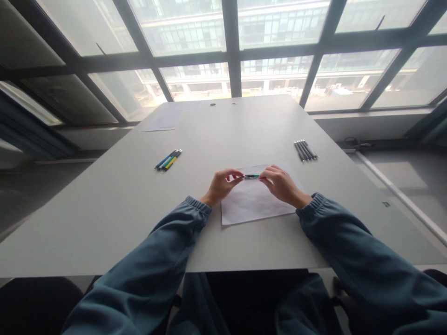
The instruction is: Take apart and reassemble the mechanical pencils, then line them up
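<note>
A slim pen (251, 176) with dark and green parts spans the gap between my two hands, level above the paper. My left hand (223, 182) pinches its left end between thumb and fingers. At the other end, my right hand (281, 183) has its thumb and fingers closed on it. Both ends of the pen are partly covered by fingertips. Beneath the hands lies a white sheet of paper (251, 207), slightly askew near the table's front edge.
Several coloured pens (168, 160) lie bunched to the left on the white table (115, 204). Several dark pens (306, 150) form a row to the right. Another paper (162, 118) is at the far left. Large windows (275, 74) stand behind the table.
</note>
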`<action>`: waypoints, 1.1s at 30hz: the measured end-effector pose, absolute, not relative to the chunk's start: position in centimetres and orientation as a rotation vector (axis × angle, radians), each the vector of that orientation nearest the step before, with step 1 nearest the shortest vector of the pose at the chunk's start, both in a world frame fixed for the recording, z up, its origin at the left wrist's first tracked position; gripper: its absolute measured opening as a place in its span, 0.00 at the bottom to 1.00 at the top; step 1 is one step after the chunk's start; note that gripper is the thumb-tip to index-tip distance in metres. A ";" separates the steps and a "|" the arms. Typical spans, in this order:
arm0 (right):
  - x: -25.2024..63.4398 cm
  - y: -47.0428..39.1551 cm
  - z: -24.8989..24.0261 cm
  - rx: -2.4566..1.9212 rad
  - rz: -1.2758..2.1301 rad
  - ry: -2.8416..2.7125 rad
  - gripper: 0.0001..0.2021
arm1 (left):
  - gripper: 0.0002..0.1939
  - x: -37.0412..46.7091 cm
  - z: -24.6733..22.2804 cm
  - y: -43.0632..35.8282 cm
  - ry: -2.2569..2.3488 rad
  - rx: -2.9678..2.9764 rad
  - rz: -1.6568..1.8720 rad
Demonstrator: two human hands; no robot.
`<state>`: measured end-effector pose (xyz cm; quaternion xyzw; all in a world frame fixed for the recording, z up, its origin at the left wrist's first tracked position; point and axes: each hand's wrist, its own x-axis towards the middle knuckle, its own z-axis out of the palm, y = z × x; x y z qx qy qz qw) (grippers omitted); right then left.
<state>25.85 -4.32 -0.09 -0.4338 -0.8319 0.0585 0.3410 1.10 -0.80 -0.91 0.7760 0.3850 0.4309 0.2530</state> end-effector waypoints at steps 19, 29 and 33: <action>25.4 -4.6 -0.3 -0.987 0.163 -2.208 0.11 | 0.12 1.4 -0.5 -1.4 0.897 2.244 1.144; 25.2 -4.6 -0.3 -1.009 0.156 -2.224 0.12 | 0.10 1.4 -0.2 -1.4 0.870 2.438 1.126; 25.1 -4.6 0.0 -0.998 0.185 -2.182 0.12 | 0.11 1.3 0.0 -1.3 0.894 2.443 1.143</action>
